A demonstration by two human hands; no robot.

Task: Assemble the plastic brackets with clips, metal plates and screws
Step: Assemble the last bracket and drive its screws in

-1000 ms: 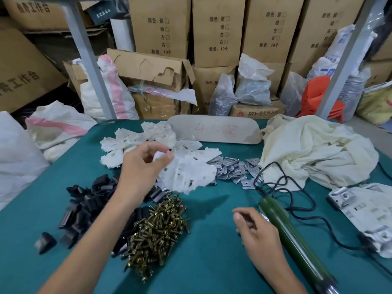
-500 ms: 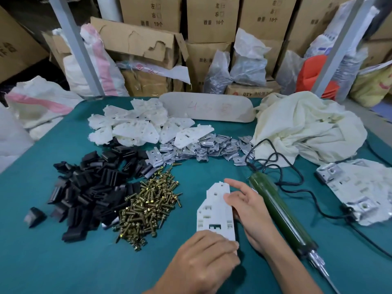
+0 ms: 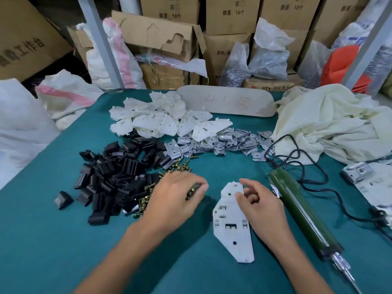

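A white plastic bracket (image 3: 232, 225) lies flat on the green table in front of me. My right hand (image 3: 257, 205) rests on its right edge with fingers loosely curled. My left hand (image 3: 176, 195) is over the heap of brass screws (image 3: 148, 198), fingers curled down into them; what it holds is hidden. Left of the screws sits a heap of black clips (image 3: 114, 172). Behind lie a pile of metal plates (image 3: 220, 142) and a pile of white brackets (image 3: 161, 119).
A green electric screwdriver (image 3: 301, 213) lies to the right of my right hand, its black cable (image 3: 318, 177) looping back. A cream cloth (image 3: 331, 122) and assembled brackets (image 3: 373, 183) sit at the right. A board (image 3: 224, 100), cardboard boxes and sacks stand behind the table.
My left hand brought a bracket from the back pile, laid it down near me, then moved left onto the screws. My right hand shifted onto the bracket's edge.
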